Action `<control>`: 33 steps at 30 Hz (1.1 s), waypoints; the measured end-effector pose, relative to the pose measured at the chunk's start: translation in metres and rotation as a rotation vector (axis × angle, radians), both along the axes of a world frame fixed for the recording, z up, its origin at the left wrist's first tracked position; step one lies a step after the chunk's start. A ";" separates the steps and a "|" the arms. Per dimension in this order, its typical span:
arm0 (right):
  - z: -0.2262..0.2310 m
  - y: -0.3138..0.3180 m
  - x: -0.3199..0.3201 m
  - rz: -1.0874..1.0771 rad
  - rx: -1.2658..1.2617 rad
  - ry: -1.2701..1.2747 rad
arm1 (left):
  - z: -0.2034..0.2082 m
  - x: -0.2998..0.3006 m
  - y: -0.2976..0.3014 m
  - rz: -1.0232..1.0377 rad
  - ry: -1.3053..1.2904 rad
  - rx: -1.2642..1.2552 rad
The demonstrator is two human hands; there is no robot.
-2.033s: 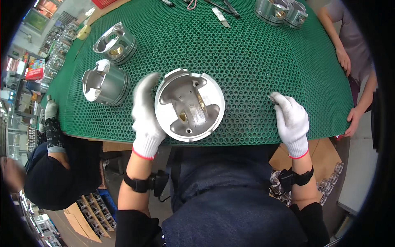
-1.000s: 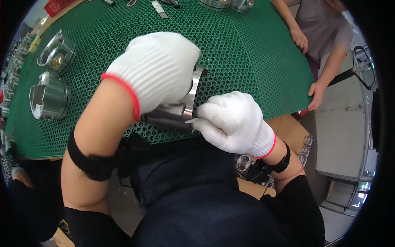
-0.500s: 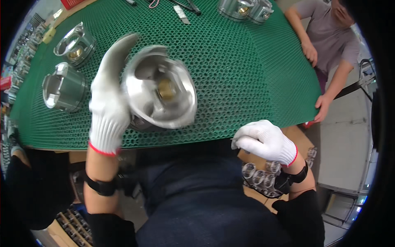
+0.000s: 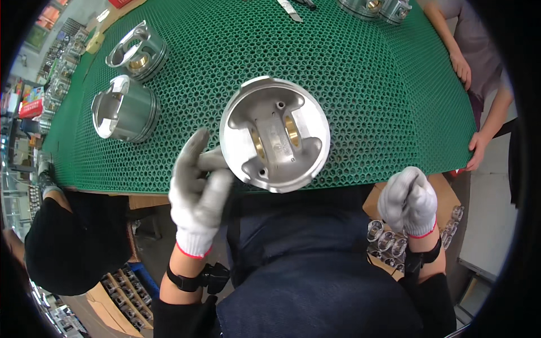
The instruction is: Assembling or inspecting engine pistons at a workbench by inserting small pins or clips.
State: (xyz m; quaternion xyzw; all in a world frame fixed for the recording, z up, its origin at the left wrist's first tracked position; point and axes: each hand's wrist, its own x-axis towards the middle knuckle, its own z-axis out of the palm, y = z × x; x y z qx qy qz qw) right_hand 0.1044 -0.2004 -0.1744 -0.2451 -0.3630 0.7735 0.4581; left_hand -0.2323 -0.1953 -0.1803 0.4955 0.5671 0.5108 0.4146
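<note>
A silver engine piston (image 4: pixel 277 141) stands crown down near the table's front edge, its hollow underside and two brass-coloured pin bushings facing up. Beside it, on its left, is my left hand (image 4: pixel 196 194) in a white glove, fingers spread and thumb apart, holding nothing. Its fingertips are close to the piston's wall; I cannot tell whether they touch. Just off the front edge at the right, my gloved right hand (image 4: pixel 408 200) is closed with the fingertips pressed together. What that hand holds, if anything, is hidden.
Two more pistons, one upright (image 4: pixel 138 53) and one on its side (image 4: pixel 124 110), rest on the green honeycomb mat (image 4: pixel 360 101) at left. Further pistons (image 4: pixel 360 7) and a knife-like tool (image 4: pixel 289 10) lie at the far side. A co-worker's hand (image 4: pixel 478 147) grips the right edge.
The piston has turned and now faces straight up. My left hand has come off its far left side and drawn back nearer to me. The view has shifted left.
</note>
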 end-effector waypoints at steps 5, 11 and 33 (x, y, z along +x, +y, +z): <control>0.006 -0.010 -0.003 0.053 -0.196 -0.498 | -0.006 -0.001 0.051 -0.169 0.587 0.346; 0.030 0.019 -0.028 -0.073 -0.032 -0.649 | 0.065 0.054 0.076 -0.330 1.044 0.881; 0.030 0.038 -0.039 -0.096 1.047 -1.320 | 0.085 0.123 0.107 -0.620 1.427 0.356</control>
